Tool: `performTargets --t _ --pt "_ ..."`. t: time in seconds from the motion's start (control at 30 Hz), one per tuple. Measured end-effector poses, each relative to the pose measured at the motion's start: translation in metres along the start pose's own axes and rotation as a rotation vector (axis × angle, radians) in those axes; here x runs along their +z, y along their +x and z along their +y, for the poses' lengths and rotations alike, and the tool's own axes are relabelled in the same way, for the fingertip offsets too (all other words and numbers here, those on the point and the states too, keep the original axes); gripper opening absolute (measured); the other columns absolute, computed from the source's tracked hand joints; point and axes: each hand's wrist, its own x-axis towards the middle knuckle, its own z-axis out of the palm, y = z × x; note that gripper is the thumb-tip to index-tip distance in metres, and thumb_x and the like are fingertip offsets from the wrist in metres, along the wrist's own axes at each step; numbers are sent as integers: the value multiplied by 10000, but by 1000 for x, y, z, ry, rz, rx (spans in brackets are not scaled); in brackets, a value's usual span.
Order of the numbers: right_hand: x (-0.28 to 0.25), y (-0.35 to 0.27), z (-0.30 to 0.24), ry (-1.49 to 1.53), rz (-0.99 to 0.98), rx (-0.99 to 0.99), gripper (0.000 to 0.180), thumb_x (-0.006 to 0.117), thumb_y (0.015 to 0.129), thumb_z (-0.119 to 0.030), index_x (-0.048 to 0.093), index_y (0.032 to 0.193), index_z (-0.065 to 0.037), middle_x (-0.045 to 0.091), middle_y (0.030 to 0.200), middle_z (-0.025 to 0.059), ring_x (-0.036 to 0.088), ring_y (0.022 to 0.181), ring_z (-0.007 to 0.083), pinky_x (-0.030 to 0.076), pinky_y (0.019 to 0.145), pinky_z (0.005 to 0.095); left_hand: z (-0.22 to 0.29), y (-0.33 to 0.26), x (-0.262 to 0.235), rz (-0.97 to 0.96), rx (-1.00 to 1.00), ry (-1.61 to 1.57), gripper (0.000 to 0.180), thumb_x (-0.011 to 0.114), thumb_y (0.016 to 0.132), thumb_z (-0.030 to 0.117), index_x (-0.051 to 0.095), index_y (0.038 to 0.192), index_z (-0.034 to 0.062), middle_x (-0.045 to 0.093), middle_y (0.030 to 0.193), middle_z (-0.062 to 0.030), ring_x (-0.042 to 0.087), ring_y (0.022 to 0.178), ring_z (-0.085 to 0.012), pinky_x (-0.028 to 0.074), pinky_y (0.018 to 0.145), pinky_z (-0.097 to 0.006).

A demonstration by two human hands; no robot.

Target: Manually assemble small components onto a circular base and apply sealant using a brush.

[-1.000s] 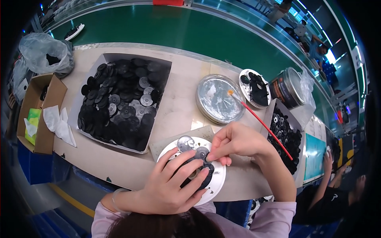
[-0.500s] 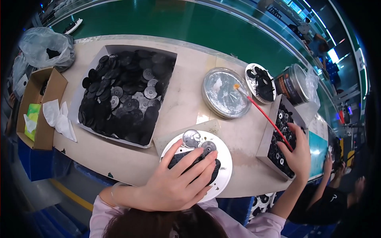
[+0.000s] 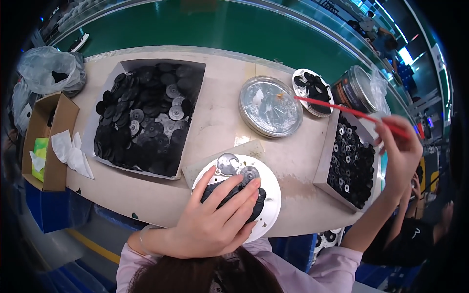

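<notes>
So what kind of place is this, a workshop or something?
Most likely a factory assembly line: a green conveyor belt runs past the workbench, trays of black discs sit on it, and the left hand presses parts on a round white fixture.

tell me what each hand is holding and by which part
The right hand pinches the thin red brush at its rear end. The left hand presses down on the black round part, fingers spread over its top.

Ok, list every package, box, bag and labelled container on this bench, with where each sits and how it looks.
Cardboard carton: far left edge, brown, open, white cloths spilling out.
Plastic bag: upper left, clear, crumpled.
Large tray box: left of centre, grey, shallow, full of black discs.
Small tray box: right, grey, holding black ringed parts.
Labelled can: upper right, dark, round, clear lid.
</notes>
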Motion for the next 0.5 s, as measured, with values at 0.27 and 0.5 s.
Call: performTargets --t 0.27,0.5 --pt "84 40 27 -3 -259 -360 137 523 873 -86 589 944 11 606 810 59 541 666 72 409 510 170 1 -1 -1 16 7 -5 369 613 711 221 587 1001 -5 538 1151 -111 493 1038 -277 325 931 -521" --pt "58 7 24 588 -68 141 149 473 902 -156 533 923 -21 552 711 39 489 549 61 351 387 148 0 -5 1 28 -32 21 384 619 710 226 594 1018 -2 548 1132 -89 494 996 -266 342 924 -507"
